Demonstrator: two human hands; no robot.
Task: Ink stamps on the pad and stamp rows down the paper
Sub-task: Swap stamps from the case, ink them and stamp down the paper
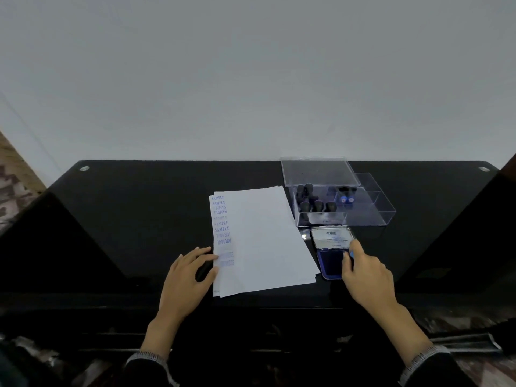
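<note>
Two hands are at work. The right hand has its grip pinched round a small stamp with a blue end, held over the dark blue ink surface of the open ink pad, whose white-labelled lid stands up behind it. The left hand rests with fingers loosely curled over a black stamp, pressing the left margin of the white paper sheets; whether it truly grips that stamp cannot be told.

Assessment: inking is the step in hand. The stamp face should meet the pad flat and evenly, then lift straight, to avoid blotched or faint impressions such as several already in the column of blue prints down the left margin.

Clearances: the pad lies just beside the paper's right edge, and the clear plastic box of black-handled stamps stands immediately behind the pad, its lid open. The paper's near corner approaches the front edge of the black glossy bench. Open bench lies to the left, and unstamped paper to the right of the column.
</note>
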